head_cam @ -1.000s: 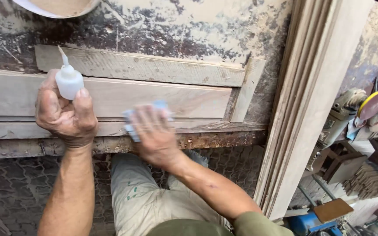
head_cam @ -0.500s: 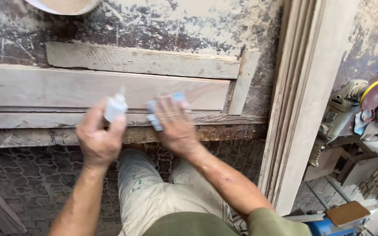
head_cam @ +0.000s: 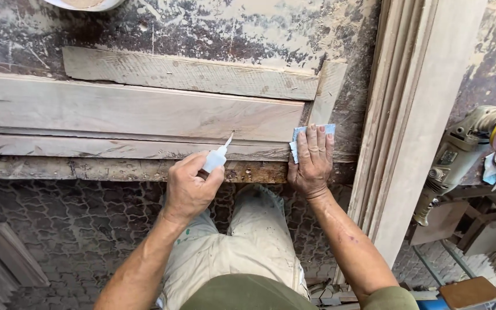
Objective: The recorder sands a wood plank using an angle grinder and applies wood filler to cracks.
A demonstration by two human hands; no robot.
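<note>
Since a moment ago, left hand has tipped its clenched glue bottle nozzle-down onto the board seam just beyond its fingers; right hand lies flat, pinning sandpaper. Squeeze gently, tracking the seam.

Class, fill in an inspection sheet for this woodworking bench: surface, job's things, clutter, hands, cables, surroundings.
Surface: workbench, stained and dusty.
Job's things: small white squeeze bottle, nozzle tip at the front edge of the long board; blue sanding pad at the board's right end.
Clutter: rough plank behind the board.
Hands: left hand grips the bottle; right hand presses flat on the pad.
Cables: nothing seen.
Surroundings: moulded door frame to the right; angle grinder beyond it.
</note>
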